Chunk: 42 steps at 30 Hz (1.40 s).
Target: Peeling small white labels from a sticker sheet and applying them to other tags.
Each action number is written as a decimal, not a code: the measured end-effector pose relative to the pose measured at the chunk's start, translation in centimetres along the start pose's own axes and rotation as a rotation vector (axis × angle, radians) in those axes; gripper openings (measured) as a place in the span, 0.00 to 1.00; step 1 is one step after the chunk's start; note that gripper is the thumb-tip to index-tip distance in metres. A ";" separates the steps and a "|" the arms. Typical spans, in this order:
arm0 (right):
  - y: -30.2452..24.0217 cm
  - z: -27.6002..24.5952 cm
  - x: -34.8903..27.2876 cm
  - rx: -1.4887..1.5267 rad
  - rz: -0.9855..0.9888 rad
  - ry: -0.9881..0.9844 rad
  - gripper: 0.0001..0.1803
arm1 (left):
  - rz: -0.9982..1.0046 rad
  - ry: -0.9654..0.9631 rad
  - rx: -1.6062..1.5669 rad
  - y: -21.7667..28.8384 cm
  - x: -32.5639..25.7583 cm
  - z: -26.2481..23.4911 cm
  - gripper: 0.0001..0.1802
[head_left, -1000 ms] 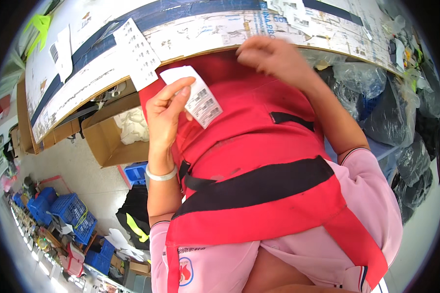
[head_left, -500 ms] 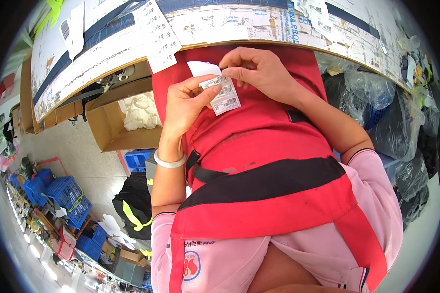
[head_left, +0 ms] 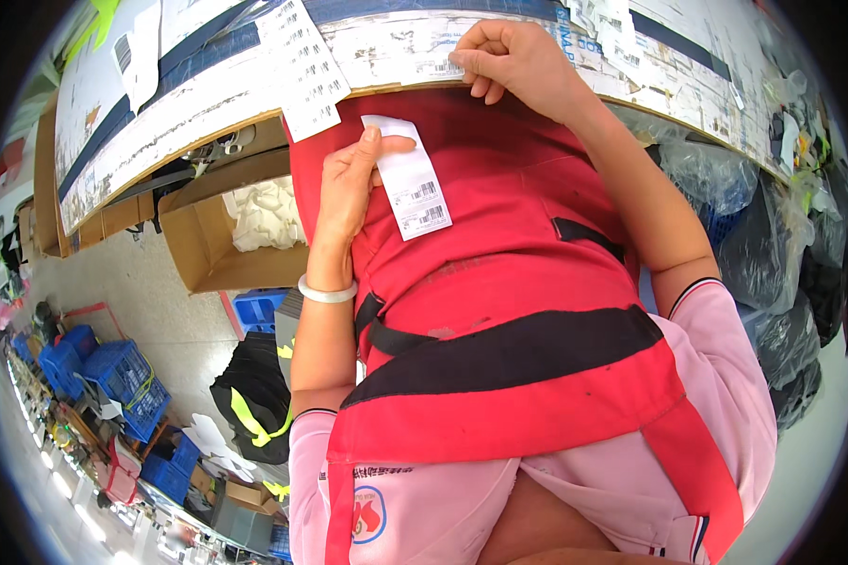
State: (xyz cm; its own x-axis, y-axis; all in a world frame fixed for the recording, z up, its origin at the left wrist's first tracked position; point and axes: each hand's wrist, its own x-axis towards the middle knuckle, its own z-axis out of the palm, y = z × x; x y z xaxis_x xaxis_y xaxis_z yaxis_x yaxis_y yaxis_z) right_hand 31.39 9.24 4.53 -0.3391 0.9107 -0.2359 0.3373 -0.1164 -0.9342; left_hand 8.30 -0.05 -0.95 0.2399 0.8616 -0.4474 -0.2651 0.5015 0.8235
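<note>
L hand (head_left: pixel 347 181) grips a narrow white paper strip (head_left: pixel 411 174) w/ black barcodes near its lower end, in front of a bright red cloth apron (head_left: pixel 509 250). R hand (head_left: pixel 528 68) at front edge of worn white bench (head_left: pixel 203 137), fingers (head_left: pixel 481 64) curled by a small white barcode label (head_left: pixel 438 69); can't tell if gripped. White multi-label sheet (head_left: pixel 303 71) overhangs edge. Lower L: open brown cardboard box (head_left: pixel 226 268) w/ cream stuff inside.

Left grip (head_left: pixel 350 181) hides part of label strip (head_left: pixel 413 188).

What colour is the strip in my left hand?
The strip is white with black print, best in head view.
</note>
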 end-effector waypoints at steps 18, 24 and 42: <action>-0.2 0.3 1.2 -0.081 0.053 -0.032 0.11 | -0.011 0.008 -0.041 -0.1 0.1 0.1 0.23; -0.5 0.4 1.2 -0.082 0.047 -0.040 0.11 | -0.005 0.005 -0.037 -0.1 0.0 -0.1 0.22; -0.8 -0.1 0.1 -0.107 0.007 -0.015 0.11 | 0.008 0.024 -0.070 -0.2 0.2 0.3 0.22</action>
State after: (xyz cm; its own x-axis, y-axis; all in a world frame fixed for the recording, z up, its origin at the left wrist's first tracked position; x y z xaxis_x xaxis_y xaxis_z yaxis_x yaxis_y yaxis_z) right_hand 31.14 9.51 5.30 -0.3489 0.9040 -0.2470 0.4309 -0.0793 -0.8989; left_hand 8.67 0.04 -1.13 0.2157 0.8667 -0.4499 -0.3319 0.4984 0.8009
